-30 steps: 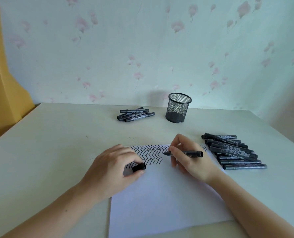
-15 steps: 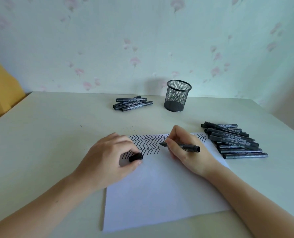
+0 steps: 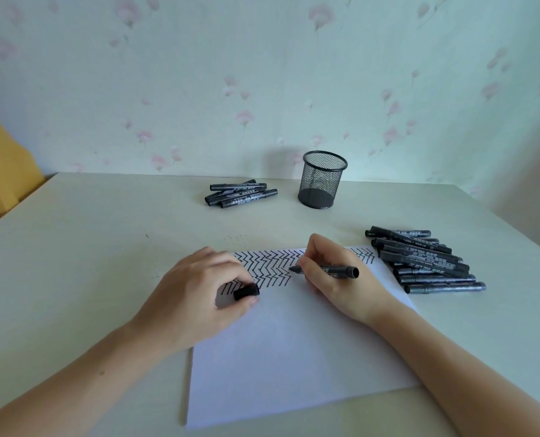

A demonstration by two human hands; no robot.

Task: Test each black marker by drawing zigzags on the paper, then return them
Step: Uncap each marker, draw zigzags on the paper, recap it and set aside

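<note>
Two bare hands over white paper (image 3: 294, 351) on pale table (image 3: 89, 263). Right hand (image 3: 335, 272): fingers curled round uncapped black marker (image 3: 332, 270), barrel pinched near the writing end, tip pointing left and meeting the paper at the right edge of the zigzag rows (image 3: 268, 266), rear end angled right and clear of the sheet. Left hand (image 3: 199, 298): resting on the left part of the paper, thumb and fingers pinching marker cap (image 3: 246, 291), cap lying just over the near-left zigzags. Zigzag rows confined to the far strip of the sheet; near part blank. Large pile of black markers (image 3: 426, 261) on the table just right of the paper's far right corner, capped, mostly lying left to right. Small group of black markers (image 3: 240, 193) at the far centre, well apart from the paper. Black mesh pen cup (image 3: 323, 179) upright just right of that group, near floral wallpaper (image 3: 262, 74). Yellow object (image 3: 0, 171) at far left edge, identity unclear.
</note>
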